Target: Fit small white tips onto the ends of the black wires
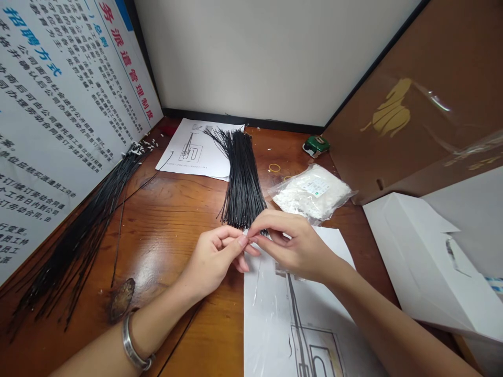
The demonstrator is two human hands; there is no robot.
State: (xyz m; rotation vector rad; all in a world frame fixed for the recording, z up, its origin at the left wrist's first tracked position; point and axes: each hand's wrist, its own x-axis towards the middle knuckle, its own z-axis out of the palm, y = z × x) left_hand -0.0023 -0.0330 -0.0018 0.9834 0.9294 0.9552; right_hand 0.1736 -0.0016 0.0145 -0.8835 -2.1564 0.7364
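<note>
My left hand (219, 257) is closed in a pinch, its fingertips meeting those of my right hand (294, 242) just in front of a thick bundle of black wires (244, 180). One thin black wire (181, 335) trails out from under my left hand and wrist toward the bottom edge, seemingly held in that pinch. Thumb and forefinger of my right hand are also pressed together; whatever lies between them is too small and covered to make out. Beneath the right hand lies a printed drawing sheet (271, 314). A clear bag of small white parts (314, 192) rests just beyond it.
Another pile of black wires with white ends (86, 235) lies along the left panel. A second drawing sheet (176, 154), a green tape measure (316, 145) and a yellow rubber band (274, 168) are farther back. On the right stands a white box (424, 262).
</note>
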